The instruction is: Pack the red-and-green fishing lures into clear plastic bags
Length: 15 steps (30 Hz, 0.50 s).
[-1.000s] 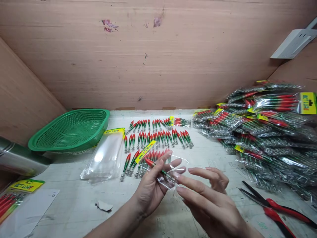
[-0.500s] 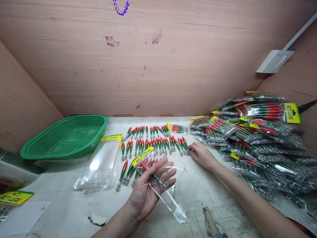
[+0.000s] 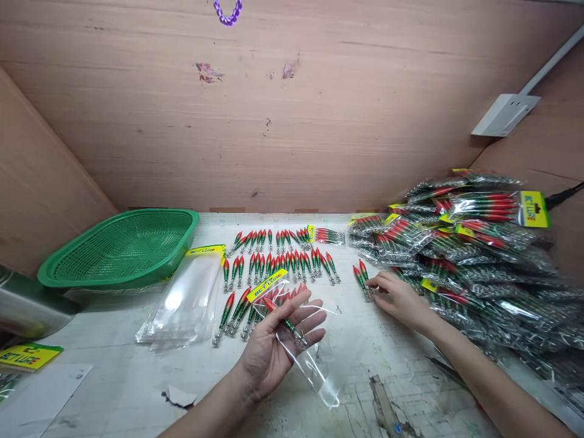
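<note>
My left hand (image 3: pixel 274 347) holds a clear plastic bag (image 3: pixel 314 365) with a yellow header card (image 3: pixel 267 285), palm up, with one red-and-green squid lure (image 3: pixel 280 317) inside it across my fingers. My right hand (image 3: pixel 396 298) reaches out to the right of the lure rows (image 3: pixel 283 258) and pinches two loose lures (image 3: pixel 361 277) pulled away from the rows. The lures lie side by side in three rows on the white tabletop (image 3: pixel 137 377).
A green mesh basket (image 3: pixel 121 246) sits at the left, a stack of empty clear bags (image 3: pixel 187 301) beside it. A big heap of packed lure bags (image 3: pixel 479 261) fills the right. Wooden walls close the back and sides. A metal container (image 3: pixel 22 304) stands far left.
My right hand left the bag, reached to the lure rows and dragged two lures rightward and nearer. My left hand kept the bag and lure almost still.
</note>
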{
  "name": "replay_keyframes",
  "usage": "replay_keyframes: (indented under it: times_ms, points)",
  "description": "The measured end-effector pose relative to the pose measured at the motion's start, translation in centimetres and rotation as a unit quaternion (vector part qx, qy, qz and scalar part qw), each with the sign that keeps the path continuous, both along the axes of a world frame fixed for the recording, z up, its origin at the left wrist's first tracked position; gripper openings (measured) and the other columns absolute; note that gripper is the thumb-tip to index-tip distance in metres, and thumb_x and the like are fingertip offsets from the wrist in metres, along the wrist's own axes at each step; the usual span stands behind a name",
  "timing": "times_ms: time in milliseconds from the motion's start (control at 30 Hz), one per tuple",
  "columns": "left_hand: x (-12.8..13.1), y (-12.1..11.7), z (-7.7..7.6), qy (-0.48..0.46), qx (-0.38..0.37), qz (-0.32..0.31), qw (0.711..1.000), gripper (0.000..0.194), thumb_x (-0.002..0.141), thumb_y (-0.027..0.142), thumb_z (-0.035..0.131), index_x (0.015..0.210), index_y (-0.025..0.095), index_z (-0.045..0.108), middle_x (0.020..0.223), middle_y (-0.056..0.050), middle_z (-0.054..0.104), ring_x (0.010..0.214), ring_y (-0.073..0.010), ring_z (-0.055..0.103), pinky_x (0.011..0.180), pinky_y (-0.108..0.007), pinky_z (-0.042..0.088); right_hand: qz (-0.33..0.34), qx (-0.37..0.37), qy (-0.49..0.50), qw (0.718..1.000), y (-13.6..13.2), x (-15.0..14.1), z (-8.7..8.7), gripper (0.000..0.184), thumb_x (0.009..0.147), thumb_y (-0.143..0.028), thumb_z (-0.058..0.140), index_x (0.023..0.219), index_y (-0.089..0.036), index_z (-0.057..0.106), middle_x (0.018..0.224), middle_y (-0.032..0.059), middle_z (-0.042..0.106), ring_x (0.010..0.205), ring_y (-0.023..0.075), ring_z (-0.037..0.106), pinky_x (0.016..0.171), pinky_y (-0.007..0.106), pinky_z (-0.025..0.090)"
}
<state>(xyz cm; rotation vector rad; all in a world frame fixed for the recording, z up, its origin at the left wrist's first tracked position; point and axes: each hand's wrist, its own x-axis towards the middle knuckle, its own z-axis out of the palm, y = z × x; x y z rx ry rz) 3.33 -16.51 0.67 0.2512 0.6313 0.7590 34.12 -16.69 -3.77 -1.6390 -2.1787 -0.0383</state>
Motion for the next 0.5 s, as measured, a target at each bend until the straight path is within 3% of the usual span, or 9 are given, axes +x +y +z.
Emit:
replay_keyframes:
  times_ms: [133, 267, 367, 500]
  points:
    - [0.0, -0.1, -0.1, -0.004, 0.007, -0.008, 1.0, 0.028, 0.085, 0.022, 0.054, 0.107, 0.009, 0.067, 0.107, -0.014, 0.07, 0.09, -0.0223, 0.069, 0.079, -0.033, 0.055, -0.012, 0.02, -0.034, 0.999, -0.5, -0.3, 0.3, 0.022, 0.077, -0.011, 0.046, 0.09, -0.019, 0.063, 0.085, 0.0087, 0.061, 0.08, 0.0239, 0.057, 0.067, 0.038, 0.048]
    - [0.0, 0.0, -0.2, -0.004, 0.012, -0.01, 1.0, 0.028, 0.087, 0.022, 0.051, 0.105, 0.009, 0.067, 0.106, -0.013, 0.071, 0.09, -0.0224, 0.069, 0.078, -0.033, 0.055, -0.002, 0.024, -0.042, 0.999, -1.3, -0.5, 1.3, 0.023, 0.079, -0.012, 0.048, 0.095, -0.019, 0.061, 0.088, 0.0072, 0.06, 0.083, 0.0219, 0.056, 0.07, 0.036, 0.048]
    - [0.0, 0.0, -0.2, -0.001, 0.009, -0.011, 1.0, 0.028, 0.087, 0.022, 0.05, 0.105, 0.009, 0.067, 0.105, -0.013, 0.071, 0.089, -0.022, 0.069, 0.078, -0.033, 0.055, 0.012, 0.016, -0.044, 0.999, -1.4, -0.5, 1.0, 0.024, 0.076, -0.009, 0.048, 0.092, -0.02, 0.062, 0.086, 0.0056, 0.06, 0.08, 0.0193, 0.057, 0.068, 0.031, 0.049]
    - [0.0, 0.0, -0.2, 0.002, 0.007, -0.013, 1.0, 0.029, 0.087, 0.022, 0.05, 0.106, 0.008, 0.067, 0.106, -0.015, 0.07, 0.089, -0.0225, 0.069, 0.079, -0.035, 0.054, -0.009, 0.03, -0.046, 0.998, -1.2, -0.6, 0.4, 0.025, 0.074, -0.008, 0.046, 0.086, -0.02, 0.064, 0.081, 0.0066, 0.06, 0.076, 0.0214, 0.057, 0.064, 0.034, 0.049]
